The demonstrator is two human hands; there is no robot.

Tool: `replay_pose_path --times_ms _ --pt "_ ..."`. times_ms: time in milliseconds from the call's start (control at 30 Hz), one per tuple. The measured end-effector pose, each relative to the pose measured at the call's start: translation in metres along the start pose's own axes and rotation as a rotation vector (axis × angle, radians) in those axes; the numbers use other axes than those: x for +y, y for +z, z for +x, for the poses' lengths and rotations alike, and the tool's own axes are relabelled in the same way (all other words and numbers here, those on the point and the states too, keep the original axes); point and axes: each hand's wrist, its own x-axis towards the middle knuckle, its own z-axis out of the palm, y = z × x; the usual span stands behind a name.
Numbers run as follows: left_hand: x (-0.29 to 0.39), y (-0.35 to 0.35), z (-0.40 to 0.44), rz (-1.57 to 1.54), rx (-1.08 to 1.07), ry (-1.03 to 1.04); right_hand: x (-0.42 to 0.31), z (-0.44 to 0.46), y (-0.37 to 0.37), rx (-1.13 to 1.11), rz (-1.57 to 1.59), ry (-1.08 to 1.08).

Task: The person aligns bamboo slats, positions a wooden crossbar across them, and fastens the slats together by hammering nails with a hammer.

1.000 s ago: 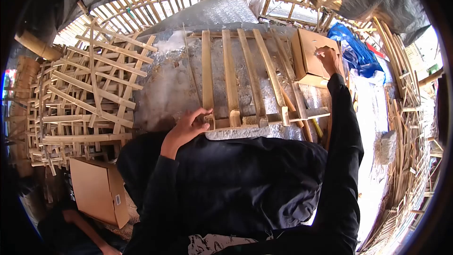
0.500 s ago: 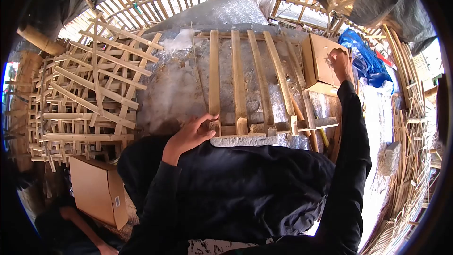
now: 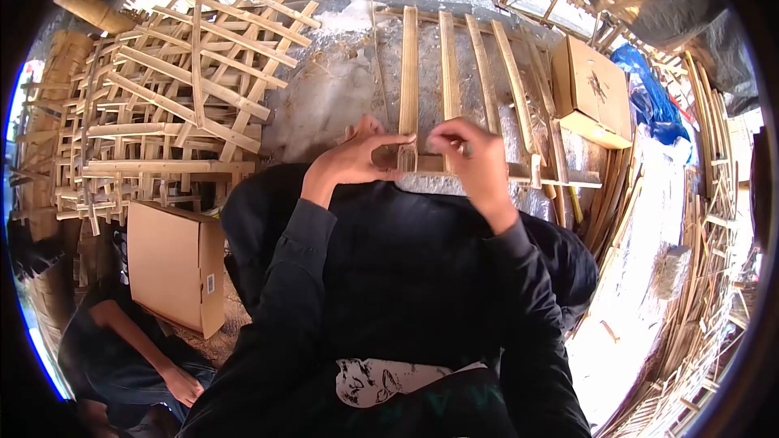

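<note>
"What is the person wearing on the upper body?"
"A black long-sleeved cloth top (image 3: 454,426), plain over most of what shows."

"How do the arms look?"
"The matte black left sleeve (image 3: 284,300) and the matching right sleeve (image 3: 523,300) both run down to the wrists. Folds crease the fabric, and the narrow black left cuff (image 3: 312,221) fits fairly close. The bare hands (image 3: 350,159) show beyond."

"Any markings?"
"Yes, a pale, curved-edged printed patch (image 3: 389,381) at the front, with black sketch-like lines. Beside it is dark green lettering (image 3: 492,395), too dim to read as a word."

"And lower down?"
"Smooth, loose black cloth (image 3: 406,243) covers the lap, softly wrinkled towards the sides."
</note>
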Motion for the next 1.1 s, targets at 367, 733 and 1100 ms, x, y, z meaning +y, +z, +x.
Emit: replay_pose_path --times_ms 367,733,1100 --pt "0.015 0.001 0.009 -0.035 0.122 0.176 0.020 -0.024 0.050 0.011 -0.116 -0.072" --pt "0.038 -0.007 -0.005 -0.069 0.177 -0.024 0.021 -0.025 0.054 0.026 -0.179 -0.111" --pt "0.034 0.005 -0.004 -0.400 0.317 0.229 0.026 -0.025 0.057 0.072 -0.183 -0.057"
